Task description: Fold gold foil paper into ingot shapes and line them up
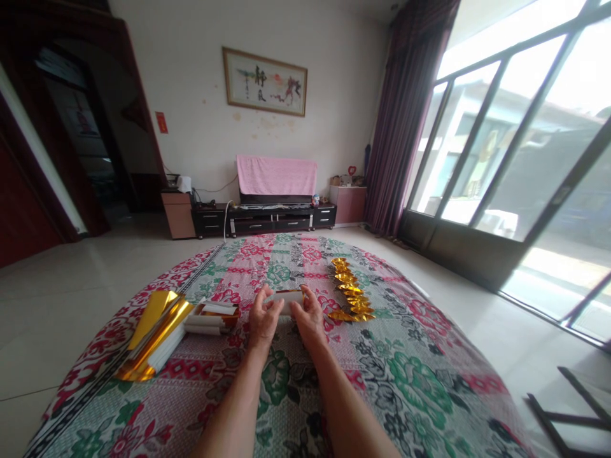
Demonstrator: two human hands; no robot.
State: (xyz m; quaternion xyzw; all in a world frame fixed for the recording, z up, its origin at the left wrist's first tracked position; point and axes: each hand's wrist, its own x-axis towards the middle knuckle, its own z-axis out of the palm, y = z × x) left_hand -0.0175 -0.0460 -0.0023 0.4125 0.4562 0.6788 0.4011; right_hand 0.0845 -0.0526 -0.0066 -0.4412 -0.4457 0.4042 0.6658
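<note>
Both my hands meet at the middle of a flower-patterned cloth (410, 381). My left hand (263, 318) and my right hand (310, 316) pinch the two ends of a small folded paper (286, 297), white with a gold edge, held just above the cloth. To the right lies a row of several folded gold paper pieces (351, 289). On the left lies a stack of gold foil sheets (155, 334), with a smaller pile of folded white and gold papers (214, 316) beside my left hand.
The cloth covers a low round surface on a pale tiled floor. A dark TV cabinet (267, 219) with a pink cloth over it stands by the far wall. Large glass doors (515, 159) and a purple curtain fill the right side. A dark frame (573, 407) lies at lower right.
</note>
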